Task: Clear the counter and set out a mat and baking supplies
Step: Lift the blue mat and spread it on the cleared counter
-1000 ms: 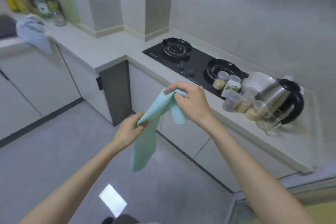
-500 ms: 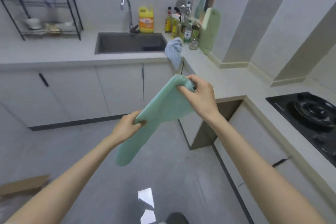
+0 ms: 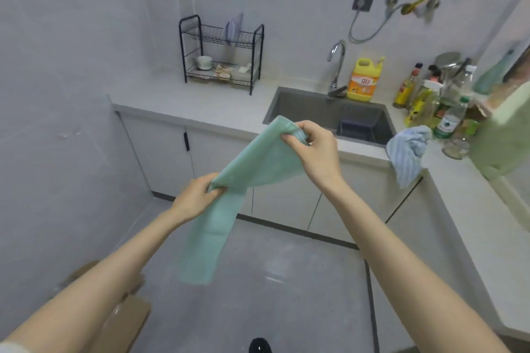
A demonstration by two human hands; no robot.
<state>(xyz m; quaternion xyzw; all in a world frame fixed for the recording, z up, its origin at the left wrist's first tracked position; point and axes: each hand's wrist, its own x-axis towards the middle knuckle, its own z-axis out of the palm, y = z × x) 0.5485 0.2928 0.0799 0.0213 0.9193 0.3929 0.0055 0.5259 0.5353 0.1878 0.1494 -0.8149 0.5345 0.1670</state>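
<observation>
A pale green mat (image 3: 252, 166) hangs folded in the air over the floor, held between both hands. My left hand (image 3: 195, 198) grips its lower left edge, and a long strip droops down below that hand. My right hand (image 3: 315, 149) pinches the upper corner, higher and to the right, in front of the sink. The grey counter (image 3: 229, 112) runs along the far wall behind the mat.
A sink (image 3: 324, 114) with a tap is set in the counter. A black dish rack (image 3: 220, 51) stands at the back left. A yellow detergent jug (image 3: 362, 80), several bottles (image 3: 430, 100) and a blue striped cloth (image 3: 407, 152) crowd the right corner. Cardboard (image 3: 126, 321) lies on the floor.
The view has swung left from the hob to the sink wall. Both hands still hold the mat, now spread a little wider apart.
</observation>
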